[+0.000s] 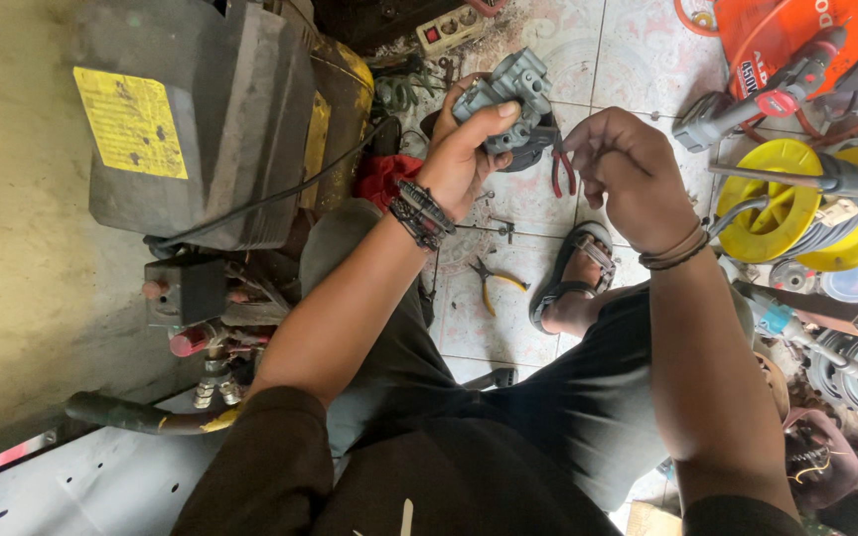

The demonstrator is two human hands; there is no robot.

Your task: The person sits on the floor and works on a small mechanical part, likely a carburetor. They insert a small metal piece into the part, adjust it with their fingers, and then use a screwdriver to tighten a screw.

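My left hand grips a grey metal carburetor-like part, held up over the tiled floor. My right hand is just to its right, fingers pinched together near the part's lower side; whatever it pinches is too small to tell. Red-handled pliers lie on the floor below, between the two hands. Both wrists wear dark bands. My foot in a sandal rests under the right hand.
A grey and yellow machine stands at the left with a black cable. Yellow-handled pliers lie on the tiles. A yellow hose reel, an orange machine and metal parts crowd the right. A power strip lies at the top.
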